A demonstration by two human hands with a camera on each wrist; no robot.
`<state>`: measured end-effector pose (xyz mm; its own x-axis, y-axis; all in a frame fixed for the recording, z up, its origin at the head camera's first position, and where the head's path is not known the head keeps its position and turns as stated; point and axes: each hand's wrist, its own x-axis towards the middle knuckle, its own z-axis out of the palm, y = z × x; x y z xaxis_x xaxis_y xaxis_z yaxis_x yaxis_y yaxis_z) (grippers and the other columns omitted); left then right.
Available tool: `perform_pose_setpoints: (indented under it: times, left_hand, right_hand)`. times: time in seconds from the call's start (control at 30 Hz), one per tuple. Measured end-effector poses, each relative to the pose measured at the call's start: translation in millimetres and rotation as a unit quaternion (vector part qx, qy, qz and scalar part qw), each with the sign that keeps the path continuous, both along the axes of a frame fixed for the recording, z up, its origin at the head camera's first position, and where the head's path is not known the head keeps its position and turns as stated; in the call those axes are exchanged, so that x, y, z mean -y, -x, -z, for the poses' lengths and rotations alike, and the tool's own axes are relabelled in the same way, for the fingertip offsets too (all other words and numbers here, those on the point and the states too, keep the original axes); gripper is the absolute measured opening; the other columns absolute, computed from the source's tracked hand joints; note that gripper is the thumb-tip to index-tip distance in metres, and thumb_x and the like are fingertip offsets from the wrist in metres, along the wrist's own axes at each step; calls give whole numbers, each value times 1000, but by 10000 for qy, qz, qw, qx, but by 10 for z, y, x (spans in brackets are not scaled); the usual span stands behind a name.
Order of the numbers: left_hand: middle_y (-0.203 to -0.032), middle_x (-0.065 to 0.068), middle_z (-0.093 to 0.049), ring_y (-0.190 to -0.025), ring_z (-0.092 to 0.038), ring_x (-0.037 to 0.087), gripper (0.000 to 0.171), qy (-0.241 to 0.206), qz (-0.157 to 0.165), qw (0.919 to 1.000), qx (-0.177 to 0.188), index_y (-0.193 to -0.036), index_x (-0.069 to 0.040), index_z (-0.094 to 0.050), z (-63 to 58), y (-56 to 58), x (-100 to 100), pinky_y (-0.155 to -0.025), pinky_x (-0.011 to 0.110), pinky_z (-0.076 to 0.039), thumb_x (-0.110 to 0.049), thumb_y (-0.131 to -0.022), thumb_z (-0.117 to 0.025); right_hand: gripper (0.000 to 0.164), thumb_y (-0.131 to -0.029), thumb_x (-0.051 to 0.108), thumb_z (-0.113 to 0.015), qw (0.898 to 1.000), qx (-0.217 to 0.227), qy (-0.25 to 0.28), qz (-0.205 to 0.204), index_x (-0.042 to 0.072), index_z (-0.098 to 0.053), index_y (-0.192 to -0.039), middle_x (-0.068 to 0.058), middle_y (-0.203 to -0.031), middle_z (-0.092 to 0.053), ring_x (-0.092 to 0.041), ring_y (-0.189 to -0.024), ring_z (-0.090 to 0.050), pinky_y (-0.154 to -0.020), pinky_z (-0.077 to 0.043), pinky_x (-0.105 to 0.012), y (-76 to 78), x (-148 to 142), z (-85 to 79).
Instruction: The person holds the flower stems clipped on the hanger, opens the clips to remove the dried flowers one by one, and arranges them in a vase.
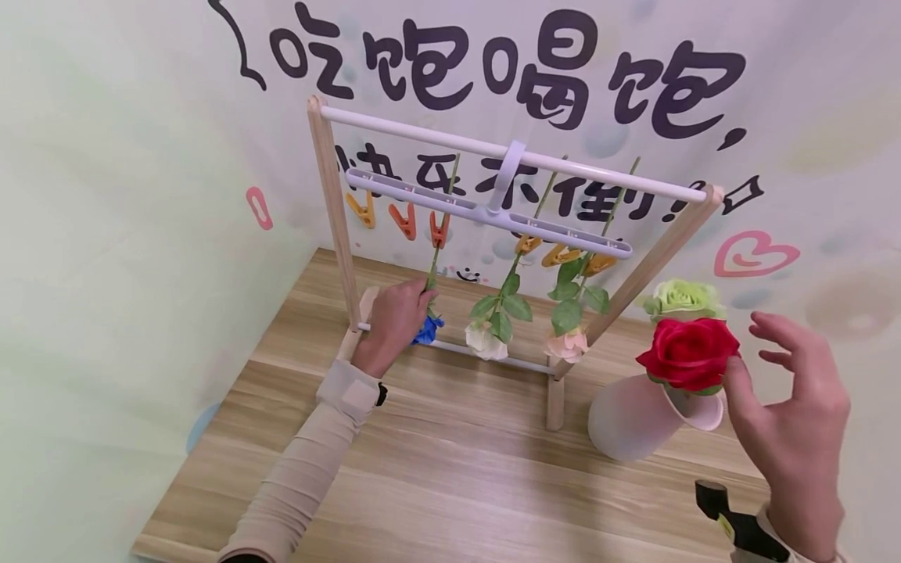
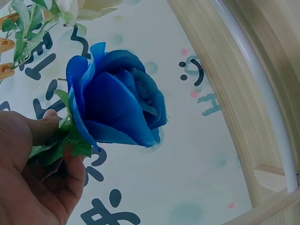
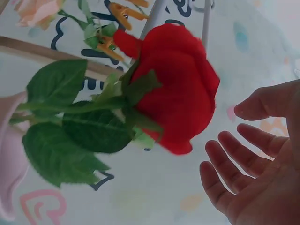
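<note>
My left hand (image 1: 397,317) pinches the leafy stem of a blue rose (image 2: 117,96) just behind its bloom. Head down, that rose hangs from an orange-red clip (image 1: 439,230) on a lilac hanger (image 1: 450,205). On the right, a red rose (image 1: 688,353) stands in a pale pink vase (image 1: 626,418), its leaves and stem (image 3: 70,105) showing in the right wrist view. Beside the red bloom is my right hand (image 1: 798,407), fingers spread and nothing in its grasp; a gap separates it from the petals in the right wrist view.
A white rose (image 1: 487,341) and a peach rose (image 1: 567,344) hang upside down from other clips. The hanger hooks over the white bar (image 1: 422,139) of a wooden stand (image 1: 332,211). Behind the red bloom shows a light green rose (image 1: 683,297). A lettered wall hanging (image 1: 211,172) backs the wooden table (image 1: 422,461).
</note>
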<state>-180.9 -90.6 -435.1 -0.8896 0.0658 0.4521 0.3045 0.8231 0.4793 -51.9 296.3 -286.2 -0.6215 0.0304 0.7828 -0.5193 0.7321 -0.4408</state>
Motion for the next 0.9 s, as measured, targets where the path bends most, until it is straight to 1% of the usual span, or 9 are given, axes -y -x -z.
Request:
perform_pose_setpoints:
  times: [0.13, 0.2, 0.33, 0.43, 0.5, 0.57, 0.73, 0.83, 0.9]
  left_hand:
    - [-63, 3, -61, -52, -55, 16, 18, 30, -19, 10000, -45, -85, -6, -67, -4, 2, -7, -47, 33, -46, -21, -96, -66]
    - [-63, 4, -61, -51, -54, 16, 18, 35, -31, 10000, -68, -83, -6, -66, -9, 3, -10, -47, 33, -45, -20, -95, -67]
    - [-62, 3, -60, -51, -54, 15, 20, 21, -45, 10000, -53, -81, -7, -65, -18, 4, -13, -46, 32, -44, -21, -95, -67]
    - [-61, 3, -60, -50, -53, 15, 23, 33, -38, 10000, -14, -80, -7, -64, -24, -1, -17, -46, 31, -44, -23, -97, -65]
    - [-61, 3, -60, -50, -53, 15, 24, 50, -38, 10000, 2, -80, -7, -64, -30, -7, -22, -46, 31, -44, -24, -97, -64]
    - [-62, 3, -60, -51, -53, 15, 24, 61, -43, 10000, 16, -81, -7, -65, -33, -9, -27, -46, 31, -44, -24, -98, -63]
    - [-63, 3, -61, -51, -53, 14, 22, 37, -36, 10000, 47, -84, -6, -67, -37, -18, -39, -46, 29, -43, -23, -98, -63]
    - [-63, 3, -61, -50, -53, 14, 20, 17, -31, 10000, 30, -85, -5, -67, -30, -23, -40, -45, 29, -43, -21, -97, -65]
    - [-63, 3, -61, -51, -53, 14, 19, 36, -46, 10000, 16, -85, -5, -68, -22, -25, -40, -46, 30, -44, -21, -96, -66]
  right_hand:
    - [40, -84, 8, -64, 9990, -290, 319, -81, -12, -62, -118, -18, -119, -66, 1, -110, -58, -92, -43, -11, 3, 209, -123]
    - [40, -84, 9, -66, 9972, -500, 532, -145, -14, -63, -116, -19, -117, -67, -2, -108, -59, -92, -44, -13, 20, 318, -168]
    - [41, -81, 9, -69, 9943, -731, 712, -308, -15, -63, -114, -25, -115, -66, -8, -108, -61, -92, -46, -15, 93, 455, -189]
    - [41, -80, 9, -71, 9952, -686, 574, -388, -13, -64, -115, -28, -114, -65, -5, -105, -61, -89, -47, -12, 161, 527, -146]
    - [41, -81, 8, -72, 9966, -545, 384, -484, -11, -64, -116, -27, -113, -65, -2, -101, -60, -83, -47, -9, 210, 568, -101]
    - [41, -81, 7, -72, 9976, -365, 170, -565, -8, -63, -119, -25, -114, -65, -1, -101, -59, -83, -46, -9, 266, 616, -50]
    - [42, -81, 3, -71, 9951, 4, -63, -984, -7, -62, -121, -20, -117, -66, -15, -107, -60, -91, -45, -16, 424, 771, 69]
    - [35, -82, 0, -71, 9917, 32, 2, -1289, -6, -65, -117, -18, -112, -68, -23, -102, -62, -90, -46, -19, 525, 894, 149]
    - [31, -83, -2, -70, 9890, 27, 97, -1476, -5, -67, -114, -17, -109, -69, -24, -99, -63, -88, -47, -19, 597, 987, 211]
